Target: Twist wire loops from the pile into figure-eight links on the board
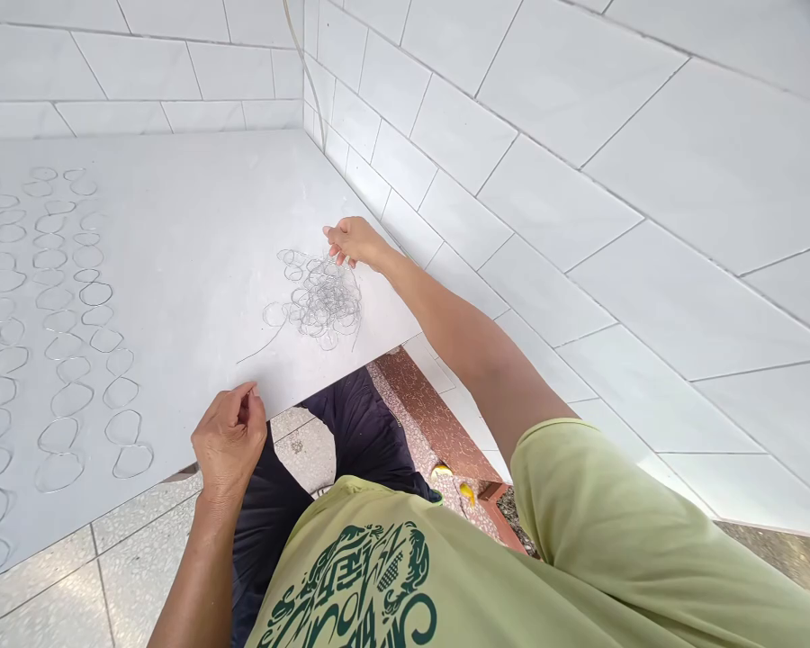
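My right hand [352, 241] reaches out to a tangled pile of thin wire loops [319, 301] on the white counter [195, 225], its fingers curled and pinching at the top of the pile. My left hand [229, 443] rests at the counter's front edge, fingers closed in a loose pinch; what it holds, if anything, is too thin to make out. One straight strand of wire [260, 346] trails from the pile towards my left hand.
Several finished figure-eight wire loops [74, 324] lie in neat rows across the left of the counter. White tiled walls [580, 207] close in behind and on the right. A cord [307, 67] hangs in the corner. Terrazzo floor and a red-brown step [432, 414] show below.
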The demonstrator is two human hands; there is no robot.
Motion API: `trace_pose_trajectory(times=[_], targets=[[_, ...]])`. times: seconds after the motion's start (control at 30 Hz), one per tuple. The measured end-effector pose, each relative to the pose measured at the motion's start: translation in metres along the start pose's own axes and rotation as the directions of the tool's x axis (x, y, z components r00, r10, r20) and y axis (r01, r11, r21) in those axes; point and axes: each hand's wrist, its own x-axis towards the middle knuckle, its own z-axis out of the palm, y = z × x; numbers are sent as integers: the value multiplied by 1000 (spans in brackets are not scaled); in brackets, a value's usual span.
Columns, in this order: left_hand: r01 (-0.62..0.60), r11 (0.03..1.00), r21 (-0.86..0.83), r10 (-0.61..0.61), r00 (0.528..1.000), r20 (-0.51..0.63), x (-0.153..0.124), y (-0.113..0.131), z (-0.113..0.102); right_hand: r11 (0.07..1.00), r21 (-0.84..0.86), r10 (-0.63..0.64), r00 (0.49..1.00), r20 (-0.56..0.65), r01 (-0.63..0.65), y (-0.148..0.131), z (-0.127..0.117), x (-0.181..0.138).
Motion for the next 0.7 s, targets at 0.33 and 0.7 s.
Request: trace_pose_trajectory(times=[0.33, 0.7], targets=[[-34, 999, 7, 34, 999, -10, -1, -1, 1, 771, -586, -158, 966, 205, 250, 48, -33, -65], [-51, 999, -5, 51, 999, -14, -2, -3, 1, 515, -716, -232, 881, 412, 471, 76, -28, -63]])
